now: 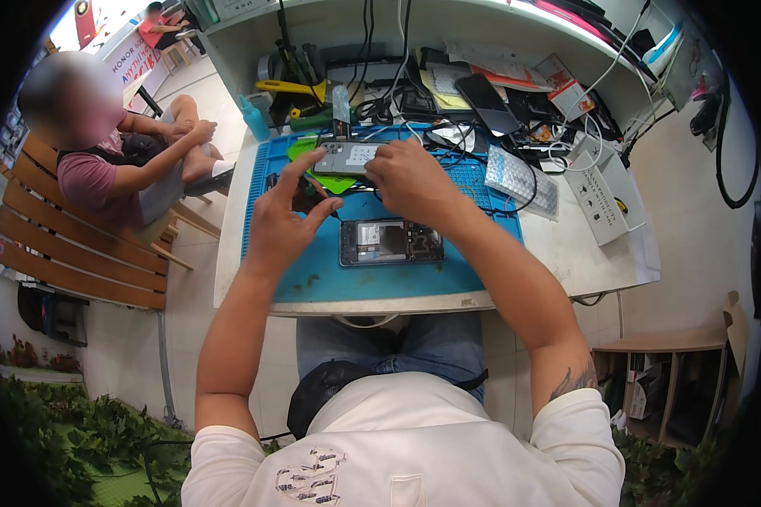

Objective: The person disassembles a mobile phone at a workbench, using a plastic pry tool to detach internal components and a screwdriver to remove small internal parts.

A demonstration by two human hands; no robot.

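A grey phone back cover [346, 158] with camera openings and a white label lies at the far side of the blue work mat [313, 283]. My right hand [414, 184] has its fingers curled and closed on the cover's right end. My left hand [286, 221] is open, thumb and index finger spread apart, the index fingertip at the cover's left end. Something dark shows behind its fingers; I cannot make it out. Nearer to me lies an opened phone body [391, 242], its battery and inner board exposed. A bright green piece [336, 183] sits under the cover.
Tools with yellow and green handles [291, 88], a light blue squeeze bottle [253, 120] and tangled cables crowd the back. A dark phone [487, 105], bubble wrap [522, 182] and a white box [597, 198] stand to the right. Someone sits on a wooden bench [76, 237] at left.
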